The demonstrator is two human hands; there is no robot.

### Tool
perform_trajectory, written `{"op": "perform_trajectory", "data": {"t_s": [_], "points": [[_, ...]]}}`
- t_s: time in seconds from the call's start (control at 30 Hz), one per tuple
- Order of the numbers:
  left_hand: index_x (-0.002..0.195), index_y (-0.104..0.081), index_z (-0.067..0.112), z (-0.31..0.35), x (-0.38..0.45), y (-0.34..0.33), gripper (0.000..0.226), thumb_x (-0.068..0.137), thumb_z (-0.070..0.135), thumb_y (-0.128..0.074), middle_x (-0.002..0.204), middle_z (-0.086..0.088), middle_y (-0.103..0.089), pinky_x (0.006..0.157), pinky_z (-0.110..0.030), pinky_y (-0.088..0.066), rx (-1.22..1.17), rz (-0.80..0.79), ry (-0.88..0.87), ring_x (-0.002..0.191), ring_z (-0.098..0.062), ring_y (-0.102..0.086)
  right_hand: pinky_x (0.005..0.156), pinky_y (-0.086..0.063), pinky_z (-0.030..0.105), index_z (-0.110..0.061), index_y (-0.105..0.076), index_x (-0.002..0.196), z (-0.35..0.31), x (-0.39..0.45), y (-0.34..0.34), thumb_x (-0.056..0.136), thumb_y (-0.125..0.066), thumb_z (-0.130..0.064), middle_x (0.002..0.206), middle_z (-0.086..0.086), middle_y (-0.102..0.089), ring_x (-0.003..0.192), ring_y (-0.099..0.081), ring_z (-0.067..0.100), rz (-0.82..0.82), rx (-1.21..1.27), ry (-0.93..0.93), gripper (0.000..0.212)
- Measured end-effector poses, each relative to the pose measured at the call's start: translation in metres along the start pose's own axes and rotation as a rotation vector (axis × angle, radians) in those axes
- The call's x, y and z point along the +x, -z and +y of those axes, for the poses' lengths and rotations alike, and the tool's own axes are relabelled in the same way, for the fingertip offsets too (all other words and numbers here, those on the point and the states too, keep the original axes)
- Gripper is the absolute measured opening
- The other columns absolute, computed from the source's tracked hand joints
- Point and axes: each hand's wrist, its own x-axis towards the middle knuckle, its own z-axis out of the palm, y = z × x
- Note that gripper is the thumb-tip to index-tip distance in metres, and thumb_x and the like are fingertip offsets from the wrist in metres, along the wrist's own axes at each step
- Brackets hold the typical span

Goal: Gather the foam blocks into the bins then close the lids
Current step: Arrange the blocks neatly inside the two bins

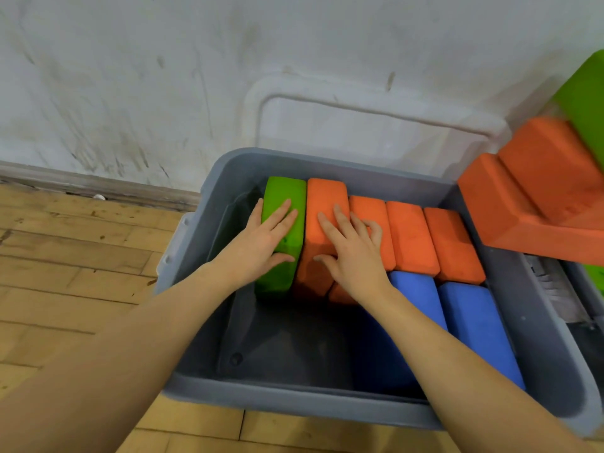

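Grey plastic bin (pixel 209 178) on wooden floor (pixel 65 250), its white lid (pixel 359 125) leaning on the wall behind. Left hand (pixel 261 246) flat on upright green foam block (pixel 284 197), fingers straight. Right hand (pixel 353 250) pressing neighbouring orange foam block (pixel 327 197), fingers relaxed, gripping nothing. Blue foam blocks (pixel 474 322) lie at bin's right.

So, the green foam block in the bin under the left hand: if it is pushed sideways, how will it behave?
The green foam block stands on edge and already leans against the orange foam block, so it may tip easily. Being foam, it is probably light and gives a little under the left hand. Its matte surface looks grippy, not slippery, so flat fingers could likely slide it along the grey bin.
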Motion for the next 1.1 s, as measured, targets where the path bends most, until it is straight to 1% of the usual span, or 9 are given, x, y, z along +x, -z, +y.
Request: {"op": "perform_trajectory", "data": {"t_s": [0.17,0.23,0.3,0.37,0.5,0.63,0.77,0.9,1.1], "points": [[0.147,-0.021,0.006,-0.001,-0.002,-0.011,0.084,0.083,0.038,-0.065,0.155,-0.013,-0.017,0.108,-0.055,-0.018,0.101,0.021,-0.05,0.137,-0.054,-0.01,0.09,-0.028,0.046,-0.016,-0.059,0.128,-0.003,-0.006,-0.007,0.05,-0.089,-0.036,0.131,0.018,-0.056,0.108,-0.06,0.043,-0.067,-0.065,-0.011,0.085],[0.15,-0.007,0.014,0.0,-0.002,-0.012,0.088,0.086,0.05,-0.054,0.158,-0.007,-0.003,0.108,-0.05,-0.03,0.178,-0.026,0.032,0.141,-0.046,-0.003,0.097,-0.037,0.053,-0.017,-0.057,0.13,-0.004,-0.007,-0.009,0.051,-0.089,-0.04,0.132,0.016,-0.056,0.11,-0.059,0.042,-0.088,-0.087,-0.015,0.087],[0.15,0.003,0.018,0.001,-0.001,-0.011,0.088,0.088,0.056,-0.046,0.158,-0.004,0.007,0.112,-0.049,-0.024,0.225,-0.034,0.062,0.142,-0.042,0.002,0.096,-0.038,0.063,-0.017,-0.054,0.133,-0.004,-0.007,-0.01,0.053,-0.088,-0.04,0.136,0.016,-0.053,0.115,-0.056,0.042,-0.125,-0.085,-0.019,0.09],[0.15,0.007,0.019,0.003,-0.002,-0.01,0.087,0.089,0.058,-0.042,0.158,-0.004,0.009,0.114,-0.052,-0.013,0.258,-0.04,0.069,0.143,-0.04,0.004,0.102,-0.032,0.062,-0.017,-0.044,0.141,-0.005,-0.007,-0.006,0.061,-0.084,-0.041,0.144,0.016,-0.044,0.124,-0.048,0.043,-0.174,-0.085,-0.002,0.093],[0.149,0.011,0.024,0.006,-0.004,-0.002,0.085,0.09,0.06,-0.038,0.157,-0.001,0.014,0.115,-0.053,-0.006,0.29,-0.097,0.085,0.143,-0.036,0.006,0.115,-0.002,0.053,-0.025,-0.009,0.152,-0.002,-0.007,0.004,0.085,-0.062,-0.044,0.16,0.008,-0.004,0.145,-0.009,0.035,-0.297,-0.015,0.021,0.087],[0.151,0.001,0.023,0.011,-0.01,0.012,0.076,0.093,0.056,-0.035,0.159,-0.002,0.006,0.117,-0.046,-0.004,0.202,-0.096,0.066,0.145,-0.027,0.001,0.115,0.003,0.042,-0.032,-0.013,0.15,0.01,-0.006,0.028,0.088,-0.059,-0.04,0.16,0.0,-0.002,0.147,-0.002,0.024,-0.359,0.247,-0.028,0.077],[0.15,-0.017,0.02,0.037,-0.013,0.036,0.063,0.096,0.048,-0.035,0.157,-0.003,-0.013,0.116,-0.04,-0.008,0.104,0.082,0.057,0.144,-0.025,-0.011,0.11,-0.011,0.031,-0.027,-0.035,0.145,0.027,-0.012,0.063,0.089,-0.054,-0.032,0.156,0.002,-0.025,0.143,-0.02,0.02,-0.092,0.255,-0.057,0.059],[0.147,-0.026,0.017,0.089,0.006,0.079,0.056,0.097,0.037,-0.042,0.155,-0.005,-0.023,0.114,-0.036,-0.014,0.028,0.271,-0.002,0.142,-0.024,-0.018,0.096,-0.026,0.032,-0.017,-0.06,0.125,0.049,-0.01,0.118,0.079,-0.052,-0.024,0.133,0.009,-0.056,0.122,-0.052,0.028,0.24,0.179,-0.051,0.047],[0.146,-0.028,0.018,0.189,0.055,0.135,0.055,0.096,0.032,-0.045,0.153,-0.006,-0.026,0.111,-0.037,-0.015,-0.037,0.472,-0.156,0.139,-0.026,-0.022,0.097,-0.022,0.034,-0.019,-0.063,0.119,0.114,-0.015,0.215,0.083,-0.052,-0.025,0.133,0.002,-0.057,0.126,-0.04,0.018,0.616,0.043,-0.122,0.039]]}}
